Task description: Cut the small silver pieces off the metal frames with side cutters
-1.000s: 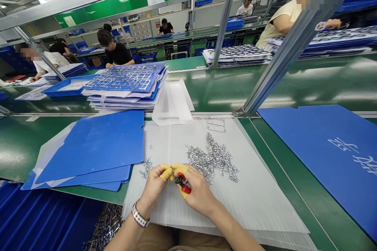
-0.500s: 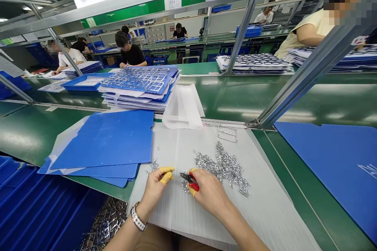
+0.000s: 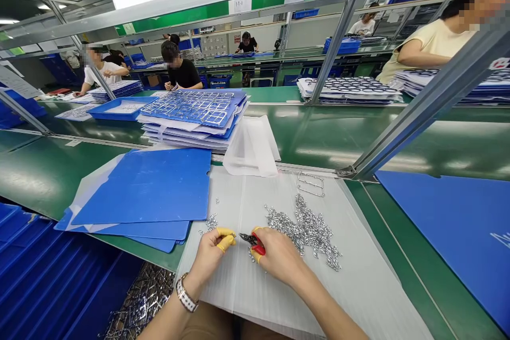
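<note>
Left hand (image 3: 209,256) sits low on the white corrugated plastic sheet (image 3: 235,289), with fingers curled in and thumb against them; yellow finger cots (image 3: 226,239) are on the fingertips. Can't tell if a tiny piece is pinched there, view's too small. Right hand (image 3: 277,257) is clamped around red-handled side cutters (image 3: 252,241), with the dark tips pointing left toward the left hand. The two hands are apart but near, with the cutter tips in the gap between them. A yellow cot (image 3: 257,255) also shows on the right hand.

Just past the right hand lies a loose heap of small metal parts (image 3: 305,234) on the same sheet, with a few stray bits (image 3: 211,222) ahead of the left hand. Further ahead of the right hand is a flat metal frame (image 3: 311,184). Left of the left hand are loose blue corrugated sheets (image 3: 141,186). Below the left hand, a pile of metal frame scrap (image 3: 139,297) sits beside the sheet's edge. A wristwatch (image 3: 185,293) is on the left wrist. Well ahead of both hands are a stack of blue trays of metal frames (image 3: 191,109) and a clear plastic bag (image 3: 251,149). Far right of the right hand is another blue sheet (image 3: 446,234).
</note>
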The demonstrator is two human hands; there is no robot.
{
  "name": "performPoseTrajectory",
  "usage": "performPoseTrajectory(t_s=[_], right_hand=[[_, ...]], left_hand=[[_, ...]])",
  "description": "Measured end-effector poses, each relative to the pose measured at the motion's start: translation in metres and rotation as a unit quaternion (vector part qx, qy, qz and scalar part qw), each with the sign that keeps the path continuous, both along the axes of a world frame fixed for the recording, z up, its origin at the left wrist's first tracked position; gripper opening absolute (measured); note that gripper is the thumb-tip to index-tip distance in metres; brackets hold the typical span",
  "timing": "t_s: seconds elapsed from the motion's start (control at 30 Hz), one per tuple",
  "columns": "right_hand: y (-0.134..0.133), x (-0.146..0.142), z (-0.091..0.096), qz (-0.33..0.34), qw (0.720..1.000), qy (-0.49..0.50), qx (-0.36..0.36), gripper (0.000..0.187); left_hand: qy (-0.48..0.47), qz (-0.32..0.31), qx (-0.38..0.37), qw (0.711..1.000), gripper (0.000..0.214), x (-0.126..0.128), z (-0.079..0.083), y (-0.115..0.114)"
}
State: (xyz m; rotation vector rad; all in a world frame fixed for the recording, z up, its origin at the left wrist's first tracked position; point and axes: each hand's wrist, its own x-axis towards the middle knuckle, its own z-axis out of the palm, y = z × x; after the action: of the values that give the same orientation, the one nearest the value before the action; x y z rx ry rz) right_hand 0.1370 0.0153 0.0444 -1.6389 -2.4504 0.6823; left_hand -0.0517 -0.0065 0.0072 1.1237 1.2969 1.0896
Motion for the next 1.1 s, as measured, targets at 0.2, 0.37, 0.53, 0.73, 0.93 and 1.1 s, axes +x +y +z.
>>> performPoseTrajectory(t_s=[0.2, 0.37, 0.53, 0.73, 0.93, 1.1], right_hand=[[-0.0011, -0.0014, 0.0021, 0.034, 0.999, 0.0, 0.005, 0.006], [-0.003, -0.0005, 0.0035, 0.045, 0.999, -0.002, 0.002, 0.007], [-0.0055, 0.0011, 0.004, 0.043, 0.999, -0.004, -0.004, 0.008], [-0.0069, 0.0024, 0.0041, 0.047, 0.999, -0.001, -0.002, 0.008], [-0.0081, 0.0046, 0.0011, 0.048, 0.999, -0.015, 0.013, 0.01], [-0.0078, 0.0067, -0.0006, 0.05, 0.998, -0.02, 0.026, 0.011]], left_hand=[[0.049, -0.025, 0.063, 0.997, 0.018, -0.0039, -0.0024, -0.0009], [0.109, -0.05, 0.136, 0.983, 0.016, -0.0069, -0.004, -0.0024], [0.135, -0.063, 0.181, 0.972, 0.015, -0.0078, -0.0041, -0.0036], [0.146, -0.08, 0.208, 0.964, 0.015, -0.0072, -0.0044, -0.0038], [0.138, -0.083, 0.2, 0.966, 0.014, -0.0069, -0.0022, -0.0055], [0.135, -0.088, 0.196, 0.967, 0.015, -0.0064, -0.002, -0.0059]])
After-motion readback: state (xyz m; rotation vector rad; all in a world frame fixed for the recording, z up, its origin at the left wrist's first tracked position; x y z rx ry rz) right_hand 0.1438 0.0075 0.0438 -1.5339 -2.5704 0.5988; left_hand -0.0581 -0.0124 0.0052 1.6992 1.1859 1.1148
